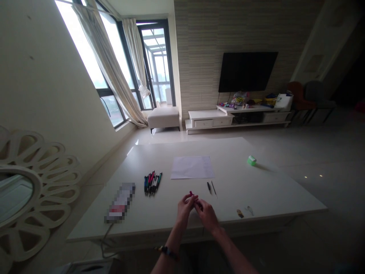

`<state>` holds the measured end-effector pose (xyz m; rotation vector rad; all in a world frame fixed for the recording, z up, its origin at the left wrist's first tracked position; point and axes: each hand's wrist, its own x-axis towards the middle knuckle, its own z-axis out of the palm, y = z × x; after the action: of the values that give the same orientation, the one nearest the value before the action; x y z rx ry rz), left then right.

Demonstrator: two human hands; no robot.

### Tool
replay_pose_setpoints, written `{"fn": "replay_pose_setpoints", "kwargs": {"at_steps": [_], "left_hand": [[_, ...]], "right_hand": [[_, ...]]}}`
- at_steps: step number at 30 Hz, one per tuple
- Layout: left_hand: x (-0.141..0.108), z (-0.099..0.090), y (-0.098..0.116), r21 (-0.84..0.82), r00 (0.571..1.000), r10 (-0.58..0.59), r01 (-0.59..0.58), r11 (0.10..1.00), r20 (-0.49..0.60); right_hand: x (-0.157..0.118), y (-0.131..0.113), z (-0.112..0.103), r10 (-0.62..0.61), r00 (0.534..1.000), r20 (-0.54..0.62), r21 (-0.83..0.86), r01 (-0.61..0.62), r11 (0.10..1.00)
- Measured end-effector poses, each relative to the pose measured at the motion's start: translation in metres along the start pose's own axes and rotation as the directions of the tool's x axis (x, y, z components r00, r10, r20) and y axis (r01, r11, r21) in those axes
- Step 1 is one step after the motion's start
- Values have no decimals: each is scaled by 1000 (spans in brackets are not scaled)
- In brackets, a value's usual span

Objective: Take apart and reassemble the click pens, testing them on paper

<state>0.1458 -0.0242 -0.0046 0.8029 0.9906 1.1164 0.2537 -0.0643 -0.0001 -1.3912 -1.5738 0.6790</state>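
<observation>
Both hands meet above the front edge of the white table. My left hand (186, 207) has its fingers closed around a small dark pink piece (191, 193), whose end sticks up from the fingertips. Touching it from the right, my right hand (205, 214) has bent, pinched fingers; what they hold is hidden. Just right of the hands lie a black pen part (209, 187) and a thin dark rod (213, 187). A white sheet of paper (192, 167) is beyond them. Several pens (152, 183) in different colours lie side by side to the left.
The white table (228, 152) also bears a blurred-out device (120, 202) with a cable at left, a green-and-white small box (251, 160) at right, and two small items (240, 213) near the front right edge. A round mirror frame (40, 182) stands at far left.
</observation>
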Motion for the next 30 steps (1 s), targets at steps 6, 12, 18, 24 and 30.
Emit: {"fn": "replay_pose_setpoints", "kwargs": {"at_steps": [6, 12, 18, 24, 30], "left_hand": [[-3, -6, 0, 228, 997, 47, -60, 972, 62], [-6, -40, 7, 647, 955, 295, -212, 732, -20], [-6, -55, 10, 823, 915, 402, -201, 532, -36], [-9, -51, 9, 854, 904, 428, -212, 474, -13], [-10, -52, 10, 868, 915, 404, -188, 459, -16]], "right_hand": [[3, 21, -11, 54, 998, -42, -101, -58, 993], [22, 54, -59, 131, 975, -181, -467, -203, 861], [30, 37, -36, 42, 999, -3, -604, -35, 796], [36, 30, 3, -1, 1000, -9, -640, -5, 768], [31, 54, -31, -4, 994, -105, -611, -61, 789]]}}
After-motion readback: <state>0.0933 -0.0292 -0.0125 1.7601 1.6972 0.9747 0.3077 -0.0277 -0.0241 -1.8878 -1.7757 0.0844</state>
